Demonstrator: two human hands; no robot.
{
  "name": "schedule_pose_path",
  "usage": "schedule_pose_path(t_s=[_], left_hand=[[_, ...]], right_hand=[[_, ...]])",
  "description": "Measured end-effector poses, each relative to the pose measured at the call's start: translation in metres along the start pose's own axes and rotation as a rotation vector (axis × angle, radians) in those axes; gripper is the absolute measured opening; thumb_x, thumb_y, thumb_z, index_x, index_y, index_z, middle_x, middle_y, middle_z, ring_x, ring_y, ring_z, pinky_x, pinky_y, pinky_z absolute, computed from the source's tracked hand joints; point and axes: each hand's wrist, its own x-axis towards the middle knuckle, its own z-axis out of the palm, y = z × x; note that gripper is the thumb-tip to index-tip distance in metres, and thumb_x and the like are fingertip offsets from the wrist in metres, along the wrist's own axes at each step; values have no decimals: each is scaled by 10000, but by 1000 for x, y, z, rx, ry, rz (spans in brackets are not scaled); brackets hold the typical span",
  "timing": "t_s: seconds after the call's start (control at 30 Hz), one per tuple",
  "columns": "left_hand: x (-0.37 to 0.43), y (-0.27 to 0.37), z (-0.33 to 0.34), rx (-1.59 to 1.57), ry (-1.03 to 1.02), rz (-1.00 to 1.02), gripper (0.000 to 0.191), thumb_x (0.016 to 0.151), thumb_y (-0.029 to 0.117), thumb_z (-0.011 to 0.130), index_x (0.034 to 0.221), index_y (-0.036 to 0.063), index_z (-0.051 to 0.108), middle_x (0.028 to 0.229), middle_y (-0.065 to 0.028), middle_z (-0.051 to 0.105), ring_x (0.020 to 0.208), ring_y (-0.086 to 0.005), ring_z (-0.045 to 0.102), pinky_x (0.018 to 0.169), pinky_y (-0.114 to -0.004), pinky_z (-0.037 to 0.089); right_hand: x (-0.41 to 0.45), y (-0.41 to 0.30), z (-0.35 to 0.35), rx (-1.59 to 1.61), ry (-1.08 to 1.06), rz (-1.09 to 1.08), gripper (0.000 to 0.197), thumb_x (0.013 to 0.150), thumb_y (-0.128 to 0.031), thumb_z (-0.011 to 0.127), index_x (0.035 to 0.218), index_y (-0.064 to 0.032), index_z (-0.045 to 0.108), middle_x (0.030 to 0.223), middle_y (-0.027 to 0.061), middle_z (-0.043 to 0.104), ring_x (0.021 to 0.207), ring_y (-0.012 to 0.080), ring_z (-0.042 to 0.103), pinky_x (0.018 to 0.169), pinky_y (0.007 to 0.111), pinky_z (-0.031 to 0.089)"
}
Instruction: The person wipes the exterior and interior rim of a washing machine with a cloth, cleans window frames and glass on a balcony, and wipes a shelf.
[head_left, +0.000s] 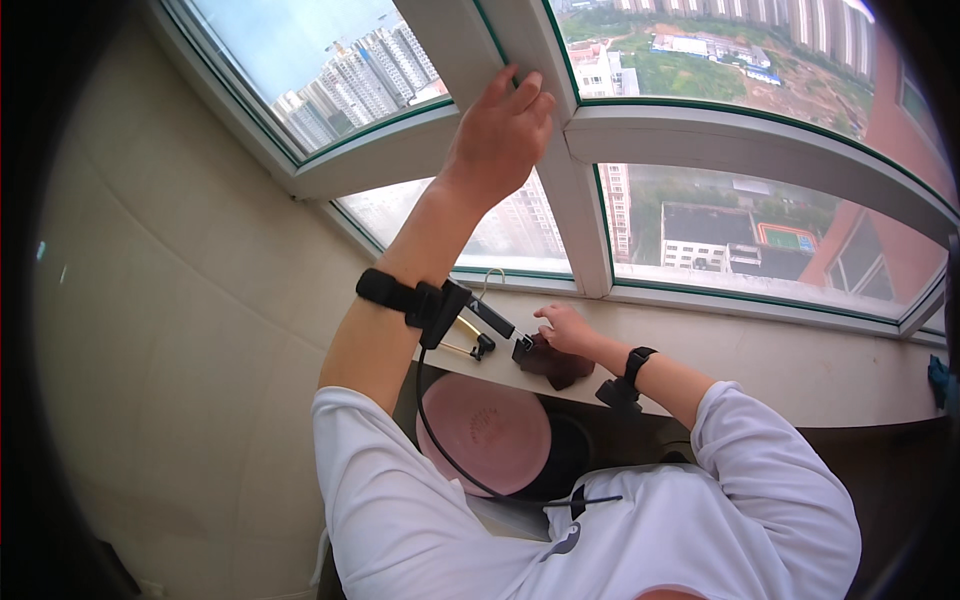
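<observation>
My left hand is raised to the upright white window frame, its fingers curled at the frame's edge; its grip is unclear. On the pale windowsill, my right hand is low over a crumpled dark brown cloth, some fingers apart and their undersides hidden. A black handle with a thin metal end reaches to the cloth's left side. Beside it lies a gold-coloured bar with a black clip, and a thin metal hook shows behind. Both wrists wear black straps with small devices.
Below the sill is a round pink basin, next to a dark round container. A black cable runs from the left wrist device to my shirt. A pale wall is at the left, and a teal cloth at the sill's right end.
</observation>
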Motion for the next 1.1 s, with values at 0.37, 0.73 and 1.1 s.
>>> schedule_pose_path(t_s=[0.37,0.73,1.1], left_hand=[[-1,5,-20,-50,-163,-23,133,808,24,627,903,64,711,1163,-42,637,1126,-207,565,1025,-332,436],[-26,11,-63,-77,-92,-68,108,817,190,695,888,109,690,1064,5,632,1120,-176,520,950,-332,382],[-99,55,-154,2,-30,-434,148,891,200,654,793,101,602,989,-6,631,1057,-229,524,872,-391,399]], right_hand=[[-22,-85,-60,57,330,-367,350,850,-37,621,1198,-65,608,1220,181,575,1176,382,517,995,441,444],[-76,-19,-20,-549,-194,-268,596,786,-340,740,1313,-140,546,1301,140,513,1274,335,432,980,511,443],[-55,-3,-66,603,-58,174,399,856,-317,726,1075,-10,596,905,119,687,879,196,658,765,336,528]])
